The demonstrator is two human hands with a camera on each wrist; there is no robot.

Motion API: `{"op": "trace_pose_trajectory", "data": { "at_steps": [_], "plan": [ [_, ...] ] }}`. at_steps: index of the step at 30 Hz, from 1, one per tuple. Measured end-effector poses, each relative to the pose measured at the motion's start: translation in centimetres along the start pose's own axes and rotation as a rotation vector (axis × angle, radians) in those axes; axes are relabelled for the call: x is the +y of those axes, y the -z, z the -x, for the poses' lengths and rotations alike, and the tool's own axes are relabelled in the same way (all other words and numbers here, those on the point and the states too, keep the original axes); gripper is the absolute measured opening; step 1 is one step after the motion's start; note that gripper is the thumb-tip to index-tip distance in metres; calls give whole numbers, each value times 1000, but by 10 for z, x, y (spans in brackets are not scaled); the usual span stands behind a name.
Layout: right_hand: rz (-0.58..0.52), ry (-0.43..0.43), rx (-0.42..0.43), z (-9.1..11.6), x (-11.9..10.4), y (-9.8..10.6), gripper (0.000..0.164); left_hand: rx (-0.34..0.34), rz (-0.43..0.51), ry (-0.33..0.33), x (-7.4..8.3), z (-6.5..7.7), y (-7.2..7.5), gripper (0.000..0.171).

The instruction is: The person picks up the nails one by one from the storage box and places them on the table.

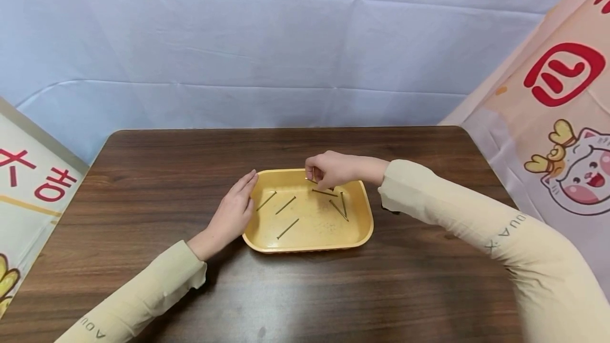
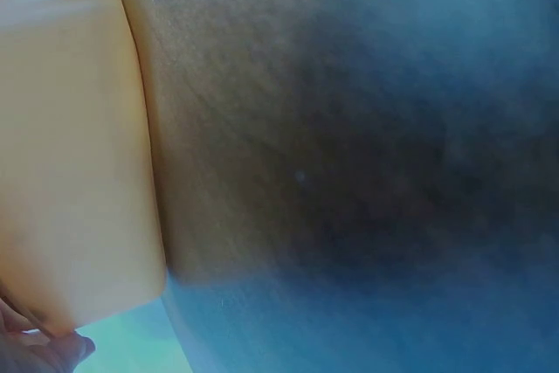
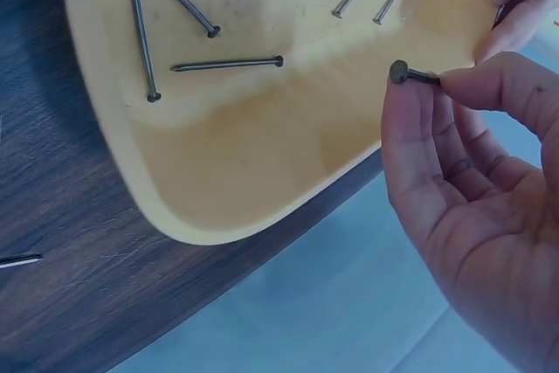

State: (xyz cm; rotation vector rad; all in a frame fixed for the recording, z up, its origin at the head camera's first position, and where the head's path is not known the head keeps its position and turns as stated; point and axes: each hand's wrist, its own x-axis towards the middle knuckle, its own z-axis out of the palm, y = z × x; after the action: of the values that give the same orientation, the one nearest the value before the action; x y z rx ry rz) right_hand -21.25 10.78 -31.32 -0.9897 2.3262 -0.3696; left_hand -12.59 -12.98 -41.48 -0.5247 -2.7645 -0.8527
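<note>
A shallow yellow plastic tray (image 1: 310, 245) lies on the table with several loose metal nails inside, such as one nail (image 1: 288, 228) toward its front left. My left hand (image 1: 233, 213) holds the tray by its left end, thumb at the inner side of the rim and fingers along the outside. Over the back right part of the tray, my right hand (image 1: 331, 169) pinches a nail (image 3: 415, 74) between thumb and index finger. Its flat head faces the right wrist camera, while the fingers hide the rest. Under that hand lies another nail (image 3: 229, 64).
The dark wood-grain table (image 1: 305, 300) runs out beyond the tray on all sides. A thin metal piece (image 3: 19, 260) lies on the table outside the tray. White cloth (image 1: 267, 46) hangs behind, and printed banners (image 1: 562, 120) stand at both sides.
</note>
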Motion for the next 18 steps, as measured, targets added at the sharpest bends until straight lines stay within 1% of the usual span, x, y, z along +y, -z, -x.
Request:
{"op": "trace_pose_trajectory", "data": {
  "at_steps": [8,13,18],
  "plan": [
    [-20,-7,6,8,6,3,19,1,-1,2,1,0,-1,47],
    [-73,-23,5,14,11,4,22,-2,-1,7,1,0,-1,47],
    [-153,-26,9,21,15,6,19,3,1,4,1,0,-1,47]
  ]
}}
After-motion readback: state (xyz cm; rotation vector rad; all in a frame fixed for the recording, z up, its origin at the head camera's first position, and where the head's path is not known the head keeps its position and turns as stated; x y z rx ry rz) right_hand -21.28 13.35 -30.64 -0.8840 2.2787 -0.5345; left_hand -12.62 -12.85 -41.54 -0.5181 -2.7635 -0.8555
